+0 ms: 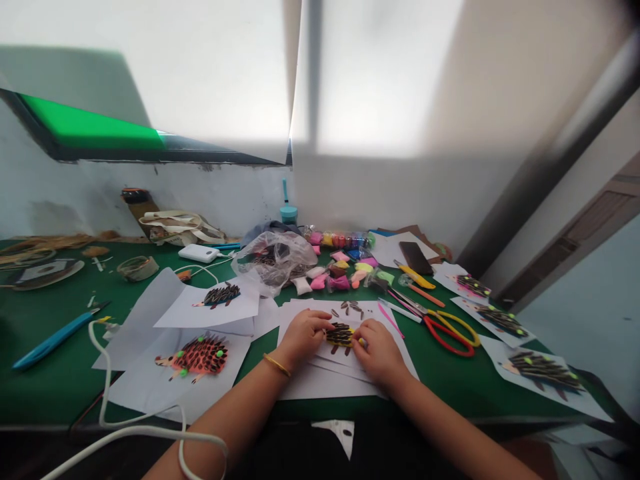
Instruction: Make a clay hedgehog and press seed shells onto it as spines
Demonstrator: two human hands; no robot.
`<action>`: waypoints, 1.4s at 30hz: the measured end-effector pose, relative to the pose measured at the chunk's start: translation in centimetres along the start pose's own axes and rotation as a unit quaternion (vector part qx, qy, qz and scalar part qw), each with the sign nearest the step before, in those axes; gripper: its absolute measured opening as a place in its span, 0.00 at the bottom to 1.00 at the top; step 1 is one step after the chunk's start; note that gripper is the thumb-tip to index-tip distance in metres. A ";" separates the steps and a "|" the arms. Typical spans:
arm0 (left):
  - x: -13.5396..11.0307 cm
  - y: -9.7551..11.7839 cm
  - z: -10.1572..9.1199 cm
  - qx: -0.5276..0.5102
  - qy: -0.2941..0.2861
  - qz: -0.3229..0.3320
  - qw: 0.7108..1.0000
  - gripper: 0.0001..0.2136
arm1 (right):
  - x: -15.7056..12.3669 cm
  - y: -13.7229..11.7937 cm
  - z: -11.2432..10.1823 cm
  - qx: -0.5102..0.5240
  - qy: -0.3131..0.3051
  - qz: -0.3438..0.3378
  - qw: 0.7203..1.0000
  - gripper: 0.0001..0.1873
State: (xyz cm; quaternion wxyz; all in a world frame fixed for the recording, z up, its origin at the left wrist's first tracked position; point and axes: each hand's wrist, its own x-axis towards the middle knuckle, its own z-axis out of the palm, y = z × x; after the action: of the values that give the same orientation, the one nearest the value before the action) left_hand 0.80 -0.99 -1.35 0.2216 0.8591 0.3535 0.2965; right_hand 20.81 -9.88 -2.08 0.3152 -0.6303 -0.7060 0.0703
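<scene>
Between my hands, a hedgehog figure [340, 335] with yellow clay and rows of dark seeds lies on a stack of white paper [310, 380]. My left hand [303, 337] touches the figure's left edge, fingers closed and bent toward the thumb; what lies between them is hidden. At the right edge, my right hand [379, 352] pinches close to the yellow clay. Something tiny and pale shows by its fingertips, too small to name. Loose striped seeds [353, 307] lie on the paper just above the figure.
Red-and-yellow-handled scissors [450, 333] and a yellow utility knife [416, 274] lie to the right. Finished hedgehog pictures [545, 373] line the right edge; a red one [200, 357] lies left. A white cable [107, 380] crosses the left front. Clay packets [340, 270] sit behind.
</scene>
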 end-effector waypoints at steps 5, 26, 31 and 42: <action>0.0 0.4 -0.4 -0.002 -0.003 -0.010 1.000 0.20 | 0.0 0.1 0.1 -0.002 0.000 -0.002 1.000 0.06; -0.1 1.0 -0.5 0.006 -0.025 -0.094 0.995 0.25 | 0.0 -0.2 0.2 0.019 0.010 -0.001 1.000 0.07; -0.2 1.2 -0.7 0.006 -0.023 -0.100 0.995 0.25 | 0.1 0.6 0.0 0.070 0.039 0.012 0.997 0.12; -0.2 1.1 -0.7 0.005 -0.019 -0.098 0.995 0.25 | 4.4 2.4 -3.1 -0.027 -0.048 0.012 0.998 0.09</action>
State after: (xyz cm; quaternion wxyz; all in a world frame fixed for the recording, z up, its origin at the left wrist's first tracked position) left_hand 0.78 -1.76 -0.28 0.2521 0.8271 0.4327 0.2552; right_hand 24.43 -6.26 0.75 0.2629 -0.6426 -0.7146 0.0857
